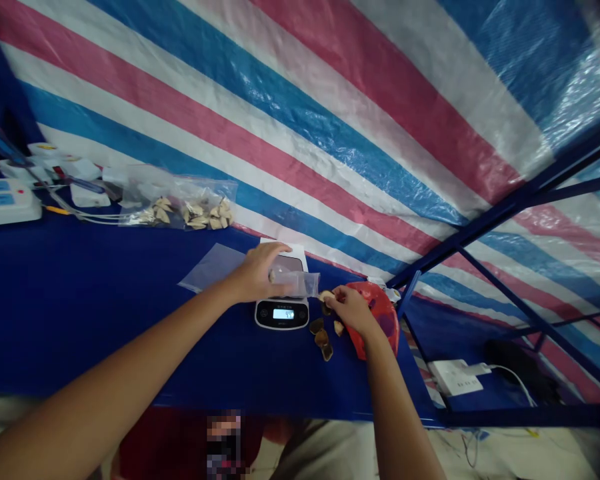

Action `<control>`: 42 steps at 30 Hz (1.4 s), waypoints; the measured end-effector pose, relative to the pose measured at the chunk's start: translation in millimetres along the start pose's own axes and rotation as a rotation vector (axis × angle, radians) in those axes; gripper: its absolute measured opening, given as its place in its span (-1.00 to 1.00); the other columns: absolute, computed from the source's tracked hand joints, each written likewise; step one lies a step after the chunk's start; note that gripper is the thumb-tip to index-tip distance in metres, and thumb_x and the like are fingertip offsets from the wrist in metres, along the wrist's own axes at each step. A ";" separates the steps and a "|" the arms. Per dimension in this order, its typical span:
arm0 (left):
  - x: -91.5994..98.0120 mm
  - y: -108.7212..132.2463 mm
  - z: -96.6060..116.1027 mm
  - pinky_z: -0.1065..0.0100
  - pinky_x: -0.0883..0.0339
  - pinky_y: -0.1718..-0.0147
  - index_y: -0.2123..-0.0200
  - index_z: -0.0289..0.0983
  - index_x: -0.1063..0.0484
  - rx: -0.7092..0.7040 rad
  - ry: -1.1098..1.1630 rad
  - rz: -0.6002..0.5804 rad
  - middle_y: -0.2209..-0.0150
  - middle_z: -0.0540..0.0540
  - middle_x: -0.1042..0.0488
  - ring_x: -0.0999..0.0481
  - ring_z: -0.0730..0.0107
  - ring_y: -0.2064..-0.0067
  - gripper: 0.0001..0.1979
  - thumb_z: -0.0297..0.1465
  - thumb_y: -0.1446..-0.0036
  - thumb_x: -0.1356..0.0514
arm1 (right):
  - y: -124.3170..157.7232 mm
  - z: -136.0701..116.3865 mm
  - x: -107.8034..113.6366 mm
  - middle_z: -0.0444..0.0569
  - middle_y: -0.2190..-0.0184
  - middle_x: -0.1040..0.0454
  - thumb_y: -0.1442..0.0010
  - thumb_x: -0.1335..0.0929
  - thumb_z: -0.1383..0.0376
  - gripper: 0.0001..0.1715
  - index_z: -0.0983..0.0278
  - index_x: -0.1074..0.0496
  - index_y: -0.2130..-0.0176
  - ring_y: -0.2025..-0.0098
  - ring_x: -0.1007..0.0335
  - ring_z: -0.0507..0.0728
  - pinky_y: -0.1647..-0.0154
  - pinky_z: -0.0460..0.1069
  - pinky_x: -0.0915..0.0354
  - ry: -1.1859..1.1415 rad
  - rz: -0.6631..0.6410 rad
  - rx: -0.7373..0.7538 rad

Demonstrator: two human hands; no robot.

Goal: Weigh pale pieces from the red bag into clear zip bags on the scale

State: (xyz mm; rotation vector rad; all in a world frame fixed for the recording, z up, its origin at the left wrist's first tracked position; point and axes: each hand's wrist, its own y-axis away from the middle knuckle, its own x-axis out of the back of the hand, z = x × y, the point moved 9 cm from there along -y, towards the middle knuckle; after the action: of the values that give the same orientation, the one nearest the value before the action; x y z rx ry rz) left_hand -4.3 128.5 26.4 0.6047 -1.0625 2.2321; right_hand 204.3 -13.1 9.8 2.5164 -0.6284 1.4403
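Observation:
A white digital kitchen scale (281,320) with a lit display sits on the blue table. Over its weighing plate, my left hand (260,272) has its fingers around a small clear plastic bag (307,285), whose open end points right. By that end, my right hand (353,308) pinches a pale dried slice (326,295). Several brown, shell-like dried pieces (323,341) and a pale chunk (339,328) lie below it. Right beside that hand is a red plastic bag (380,313), partly covered by my wrist. A flat clear bag (214,267) lies left of the scale.
Clear bags of pale dried slices (200,212) lie at the back left, near cables and a white power strip (10,201). Striped sheeting (300,133) walls the back. A blue metal frame (460,240) stands at the right, with a white socket box (455,378) beyond.

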 end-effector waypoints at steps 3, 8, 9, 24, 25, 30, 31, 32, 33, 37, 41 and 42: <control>-39.1 -15.4 25.9 -0.13 -0.06 -0.27 -0.38 -0.21 -0.05 -0.036 -0.084 -0.247 -0.34 -0.35 -0.24 -0.22 -0.23 -0.34 0.17 0.09 0.23 -0.42 | 7.4 -2.8 27.1 -0.08 0.44 -0.51 -0.16 -0.37 0.05 -0.69 0.26 -0.45 0.33 0.38 -0.41 0.13 0.31 0.00 -0.24 -0.110 0.166 0.002; -78.5 -37.1 41.8 -0.01 -0.29 -0.05 -0.33 -0.23 -0.14 -0.024 0.009 -0.413 0.07 -0.24 -0.57 -0.54 -0.10 -0.01 -0.03 -0.22 0.16 -0.42 | 25.2 -18.4 53.3 -0.02 0.40 -0.55 -0.13 -0.41 -0.02 -0.59 0.27 -0.48 0.26 0.36 -0.43 0.14 0.30 0.01 -0.31 -0.354 0.349 -0.030; -77.4 -38.8 43.5 0.05 -0.33 0.01 -0.31 -0.21 -0.16 -0.013 0.087 -0.399 0.09 -0.21 -0.56 -0.56 -0.01 0.05 -0.11 -0.27 0.11 -0.38 | 28.2 -25.4 56.3 0.00 0.36 -0.57 -0.12 -0.42 -0.02 -0.58 0.27 -0.48 0.23 0.32 -0.46 0.15 0.28 0.02 -0.34 -0.433 0.362 -0.011; -27.2 -30.0 101.3 0.23 -0.44 0.23 -0.36 -0.11 0.02 0.129 1.051 -0.418 0.15 -0.08 -0.52 -0.57 0.31 0.24 -0.03 -0.30 0.02 -0.44 | 48.8 -155.0 93.4 -0.08 0.21 -0.63 -0.27 -0.39 0.17 -0.78 0.19 -0.63 0.23 0.13 -0.51 0.15 0.06 0.00 -0.29 -0.095 0.119 0.440; -27.3 -28.6 101.2 0.25 -0.42 0.27 -0.37 -0.10 0.04 0.142 1.054 -0.448 0.17 -0.07 -0.52 -0.56 0.35 0.30 -0.02 -0.33 0.01 -0.43 | 50.4 -157.9 90.9 -0.08 0.21 -0.64 -0.30 -0.35 0.17 -0.75 0.19 -0.63 0.24 0.12 -0.51 0.16 0.05 0.00 -0.30 -0.075 0.068 0.451; -19.6 -40.3 98.4 0.27 -0.40 0.24 -0.38 -0.07 0.06 0.012 0.802 -0.541 0.09 -0.12 -0.54 -0.57 0.31 0.22 -0.04 -0.38 0.02 -0.35 | 45.1 -154.8 80.8 -0.07 0.15 -0.63 -0.32 -0.30 0.21 -0.71 0.19 -0.62 0.17 0.06 -0.51 0.19 -0.04 0.05 -0.31 -0.085 -0.028 0.425; -20.9 -45.3 95.4 0.27 -0.40 0.24 -0.38 -0.07 0.05 -0.028 0.691 -0.557 0.08 -0.12 -0.54 -0.57 0.27 0.20 -0.04 -0.39 0.03 -0.34 | 41.1 -151.5 75.1 -0.07 0.12 -0.63 -0.30 -0.30 0.24 -0.72 0.19 -0.60 0.14 0.03 -0.51 0.19 -0.07 0.06 -0.30 -0.130 -0.049 0.429; -24.7 -50.6 90.8 0.26 -0.39 0.24 -0.38 -0.07 0.03 -0.058 0.568 -0.570 0.10 -0.12 -0.56 -0.57 0.25 0.20 -0.04 -0.40 0.06 -0.33 | 36.1 -146.8 68.3 -0.07 0.10 -0.62 -0.28 -0.29 0.27 -0.71 0.20 -0.59 0.11 0.02 -0.51 0.18 -0.09 0.06 -0.30 -0.187 -0.065 0.432; -31.2 -55.6 84.2 0.26 -0.38 0.25 -0.38 -0.07 0.00 -0.072 0.443 -0.583 0.13 -0.11 -0.57 -0.57 0.23 0.22 -0.03 -0.40 0.09 -0.34 | 30.2 -140.0 60.7 -0.06 0.09 -0.62 -0.27 -0.29 0.28 -0.69 0.21 -0.57 0.08 0.01 -0.51 0.17 -0.09 0.06 -0.31 -0.244 -0.072 0.427; -66.2 -67.8 44.9 0.11 -0.37 0.21 -0.29 -0.08 -0.26 0.040 0.037 -0.604 0.15 -0.19 -0.60 -0.57 0.00 0.21 0.02 -0.35 0.34 -0.45 | 9.5 -91.8 36.7 -0.01 0.09 -0.62 -0.23 -0.27 0.27 -0.69 0.24 -0.51 0.08 0.00 -0.53 0.17 -0.09 0.08 -0.34 -0.343 0.065 0.261; -67.1 -62.9 27.2 0.01 -0.36 0.06 -0.33 -0.02 -0.20 0.014 -0.032 -0.599 -0.16 -0.30 -0.48 -0.51 -0.19 -0.05 0.21 -0.14 0.49 -0.54 | 31.6 -47.4 24.2 0.06 0.08 -0.62 -0.24 -0.29 0.18 -0.69 0.24 -0.49 0.08 0.01 -0.53 0.20 -0.06 0.09 -0.36 -0.380 0.158 0.088; -54.6 -62.7 24.4 0.04 -0.36 0.02 -0.34 -0.03 -0.18 -0.015 0.013 -0.533 -0.21 -0.29 -0.43 -0.48 -0.16 -0.11 0.19 -0.09 0.45 -0.52 | 43.8 -39.1 22.5 0.08 0.07 -0.61 -0.26 -0.30 0.14 -0.67 0.24 -0.48 0.07 0.02 -0.53 0.20 -0.06 0.09 -0.37 -0.398 0.169 0.061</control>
State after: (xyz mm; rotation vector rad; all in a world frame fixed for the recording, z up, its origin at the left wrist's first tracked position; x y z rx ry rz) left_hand 81.0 123.8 40.5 0.7629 -0.7936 1.7589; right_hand 164.4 -44.7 46.7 2.8859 -0.8902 1.0176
